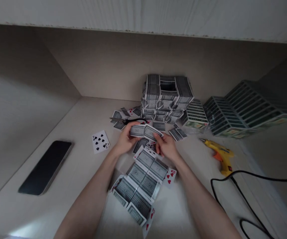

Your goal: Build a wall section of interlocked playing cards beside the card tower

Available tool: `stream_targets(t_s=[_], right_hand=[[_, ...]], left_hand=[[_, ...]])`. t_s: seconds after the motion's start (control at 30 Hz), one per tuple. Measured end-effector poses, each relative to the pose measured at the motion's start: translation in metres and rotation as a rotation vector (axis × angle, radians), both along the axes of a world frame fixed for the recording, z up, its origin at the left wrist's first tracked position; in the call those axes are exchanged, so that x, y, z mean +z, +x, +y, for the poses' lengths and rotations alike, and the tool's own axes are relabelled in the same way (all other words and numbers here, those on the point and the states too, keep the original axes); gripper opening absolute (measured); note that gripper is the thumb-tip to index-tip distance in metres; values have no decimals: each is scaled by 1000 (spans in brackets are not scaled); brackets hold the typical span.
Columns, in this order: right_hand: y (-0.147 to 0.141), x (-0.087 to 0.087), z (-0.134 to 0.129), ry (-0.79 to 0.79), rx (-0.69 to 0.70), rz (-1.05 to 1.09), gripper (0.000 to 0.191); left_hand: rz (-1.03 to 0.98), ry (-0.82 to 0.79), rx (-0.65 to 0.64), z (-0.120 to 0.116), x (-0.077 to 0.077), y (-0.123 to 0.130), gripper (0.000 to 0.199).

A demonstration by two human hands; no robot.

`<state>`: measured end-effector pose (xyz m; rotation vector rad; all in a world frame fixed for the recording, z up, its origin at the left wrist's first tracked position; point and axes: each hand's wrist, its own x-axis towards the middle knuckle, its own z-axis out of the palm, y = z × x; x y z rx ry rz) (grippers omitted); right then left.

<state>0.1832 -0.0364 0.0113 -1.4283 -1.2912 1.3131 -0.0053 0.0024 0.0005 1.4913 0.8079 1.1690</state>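
Between my two hands are two joined playing cards (143,131), patterned backs up, meeting at a slight angle. My left hand (126,139) grips the left end, and my right hand (166,145) pinches the right end with the thumb on top. Below them, between my forearms, lies a panel of joined playing cards (140,176), backs up, with edges folded up at the near end. A red-heart card (170,177) sticks out at its right side. Black-handled scissors (127,120) rest just beyond my left hand, near loose cards (159,126).
A box-like structure of cards (167,96) stands at the back. Stacked boxed card packs (230,116) stand at the back right. A yellow glue gun (220,155) with a black cord (248,176) lies right. A phone (46,167) and a seven of spades (100,142) lie left. A shelf edge (143,31) overhangs.
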Motion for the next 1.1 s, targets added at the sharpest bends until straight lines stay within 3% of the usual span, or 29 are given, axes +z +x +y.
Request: stream_targets(t_s=[0.17,0.37,0.47,0.57,0.77,0.93,1.1], right_hand=[[2,-6,0,71,-14,-69,36],[8,-14,1,285,-102,-199,38],[9,-14,-1,346,-95,-222,46],[8,-10,-1,414,-74,-227,40],[5,-9,0,215,56,24,25],[6,-12,3,274,31,-33,23],[9,-10,5,139,51,30,18]], left_hand=[[-75,-28,-58,-3,2,5,56],[-134,-184,-28,-3,8,6,62],[-120,-231,-43,-2,9,5,50],[-109,-247,-54,-2,7,6,39],[-89,-334,-72,-3,7,8,39],[-78,-310,-67,-2,8,7,37],[-59,-290,-85,-1,4,8,34]])
